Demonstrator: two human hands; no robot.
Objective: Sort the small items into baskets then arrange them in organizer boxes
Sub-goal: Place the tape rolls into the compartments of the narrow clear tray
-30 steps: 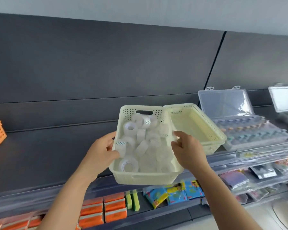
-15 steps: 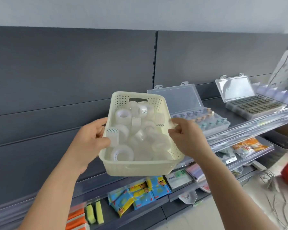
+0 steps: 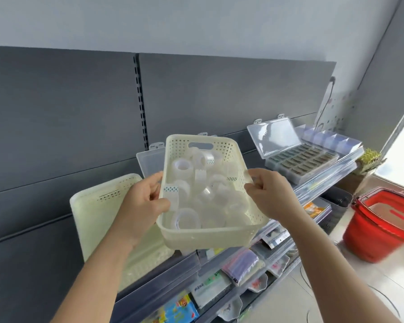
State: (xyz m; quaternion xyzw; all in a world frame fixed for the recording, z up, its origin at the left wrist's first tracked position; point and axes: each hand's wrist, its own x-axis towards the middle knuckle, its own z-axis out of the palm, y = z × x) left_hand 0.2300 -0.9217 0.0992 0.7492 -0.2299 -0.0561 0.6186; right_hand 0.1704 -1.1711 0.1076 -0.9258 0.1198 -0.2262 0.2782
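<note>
A cream perforated basket (image 3: pixel 210 237) full of several clear tape rolls (image 3: pixel 188 220) is held in the air in front of the shelf. My left hand (image 3: pixel 145 202) grips its left rim, thumb inside the wall. Its right rim is gripped by my right hand (image 3: pixel 269 197). An empty cream basket (image 3: pixel 91 215) sits on the shelf to the left, partly behind my left forearm. An open clear organizer box (image 3: pixel 299 162) with filled compartments stands on the shelf at the right. Another clear box lid (image 3: pixel 149 162) shows behind the held basket.
The dark shelf back panel (image 3: pixel 79 124) rises behind. Lower shelves hold packaged goods (image 3: pixel 240 266). A red shopping basket (image 3: pixel 383 227) stands on the floor at the right, with cables near it.
The view has swung to the right along the shelf with the basket carried in both hands. The empty cream basket now lies to the left, and a red floor basket has come into view.
</note>
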